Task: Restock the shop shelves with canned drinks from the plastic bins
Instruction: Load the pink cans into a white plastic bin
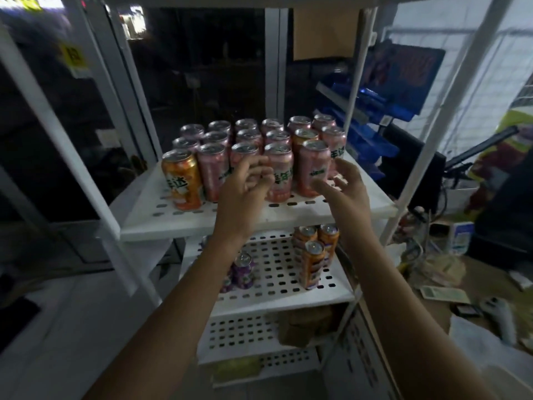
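Pink cans (pixel 213 168) stand in rows on the upper shelf (pixel 150 210), with an orange can (pixel 183 180) at its front left. My left hand (pixel 245 189) and right hand (pixel 349 189) hover empty and loose-fingered before the front row. I'd nudge cans low down, so none tips.

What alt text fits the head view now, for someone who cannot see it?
Two empty hands, left hand and right hand, reach loosely open toward the front row of pink cans packed on the upper shelf, where an orange can stands at the front left corner. The lower shelf holds a few orange cans and purple cans.
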A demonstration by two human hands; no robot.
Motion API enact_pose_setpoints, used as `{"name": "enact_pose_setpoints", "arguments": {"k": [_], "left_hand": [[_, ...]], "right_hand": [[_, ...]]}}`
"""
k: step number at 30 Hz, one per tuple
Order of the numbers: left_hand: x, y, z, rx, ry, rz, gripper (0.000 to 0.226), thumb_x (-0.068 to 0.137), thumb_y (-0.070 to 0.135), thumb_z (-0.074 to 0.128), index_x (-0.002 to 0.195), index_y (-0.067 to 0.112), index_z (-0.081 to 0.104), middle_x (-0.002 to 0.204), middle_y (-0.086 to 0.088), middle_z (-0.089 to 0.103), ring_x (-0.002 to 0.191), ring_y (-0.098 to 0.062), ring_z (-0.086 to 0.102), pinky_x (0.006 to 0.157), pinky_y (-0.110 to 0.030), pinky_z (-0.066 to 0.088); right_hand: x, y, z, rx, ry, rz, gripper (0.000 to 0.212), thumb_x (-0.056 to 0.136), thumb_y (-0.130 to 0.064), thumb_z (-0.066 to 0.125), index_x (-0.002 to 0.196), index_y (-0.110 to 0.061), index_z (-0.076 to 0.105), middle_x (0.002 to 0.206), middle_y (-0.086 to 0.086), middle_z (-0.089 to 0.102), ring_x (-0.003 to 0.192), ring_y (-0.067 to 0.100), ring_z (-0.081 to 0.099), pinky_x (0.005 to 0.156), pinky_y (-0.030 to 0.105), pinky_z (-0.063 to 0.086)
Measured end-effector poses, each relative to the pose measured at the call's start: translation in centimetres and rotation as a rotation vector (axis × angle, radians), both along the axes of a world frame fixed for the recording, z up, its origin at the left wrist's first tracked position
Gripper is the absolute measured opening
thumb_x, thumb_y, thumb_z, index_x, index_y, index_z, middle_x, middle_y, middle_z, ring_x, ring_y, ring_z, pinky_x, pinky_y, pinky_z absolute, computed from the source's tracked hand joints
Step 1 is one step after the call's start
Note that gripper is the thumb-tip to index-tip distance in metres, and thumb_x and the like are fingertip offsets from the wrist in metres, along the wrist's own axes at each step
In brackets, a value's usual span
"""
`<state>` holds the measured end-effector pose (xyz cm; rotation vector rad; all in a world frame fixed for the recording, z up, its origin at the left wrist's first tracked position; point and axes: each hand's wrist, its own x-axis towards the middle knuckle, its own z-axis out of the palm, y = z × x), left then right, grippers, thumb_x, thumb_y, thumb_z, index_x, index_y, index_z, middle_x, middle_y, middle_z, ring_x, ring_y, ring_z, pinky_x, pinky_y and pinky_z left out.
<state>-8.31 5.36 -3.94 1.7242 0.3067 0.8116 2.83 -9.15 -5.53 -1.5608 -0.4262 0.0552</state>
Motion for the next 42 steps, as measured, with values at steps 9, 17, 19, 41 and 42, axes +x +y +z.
{"name": "enact_pose_setpoints", "arguments": {"k": [9,17,19,41,42], "left_hand": [[0.4,1.8,-2.1,-0.004,0.021,-0.086,0.034,0.09,0.029,0.062,0.123,0.022,0.063,0.115,0.003,0.071,0.105,-0.02,0.069,0.086,-0.037,0.059],[1.9,-0.1,-1.8,-0.033,-0.017,-0.175,0.03,0.096,0.02,0.062,0.126,0.021,0.062,0.115,0.002,0.072,0.105,-0.017,0.07,0.091,-0.043,0.058],[3.3,-2.0,-1.3,-0.036,-0.012,-0.221,0.034,0.093,0.022,0.062,0.128,0.022,0.062,0.115,0.004,0.072,0.107,-0.015,0.069,0.092,-0.041,0.057],[8.6,-40.0,-16.2,0.043,0.425,-1.129,0.036,0.09,0.02,0.064,0.124,0.031,0.067,0.115,0.009,0.071,0.095,-0.011,0.071,0.086,-0.045,0.061],[8.3,-40.8,-17.4,0.039,0.467,-1.145,0.036,0.091,0.017,0.064,0.124,0.03,0.067,0.114,0.007,0.071,0.095,-0.012,0.072,0.086,-0.045,0.061]], "right_hand": [[4.8,3.3,-1.5,-0.16,0.004,-0.018,0.057,0.082,-0.023,0.08,0.131,-0.031,0.051,0.112,-0.013,0.063,0.101,0.007,0.064,0.092,0.039,0.058],[3.8,0.2,-0.8,-0.176,-0.119,-0.214,0.058,0.078,-0.04,0.083,0.129,-0.027,0.058,0.115,-0.012,0.069,0.103,0.002,0.066,0.089,0.034,0.058],[3.0,-2.4,-0.2,-0.15,-0.132,-0.257,0.056,0.075,-0.042,0.085,0.124,-0.029,0.06,0.104,-0.016,0.069,0.095,-0.005,0.066,0.085,0.027,0.057],[-8.5,-41.1,-14.5,-0.324,0.406,-0.944,0.073,0.055,-0.065,0.084,0.113,-0.024,0.071,0.096,-0.005,0.076,0.087,0.01,0.073,0.082,0.042,0.062],[-9.0,-41.8,-15.7,-0.327,0.438,-0.952,0.072,0.053,-0.067,0.082,0.11,-0.025,0.072,0.094,-0.005,0.076,0.086,0.01,0.073,0.081,0.043,0.062]]}}
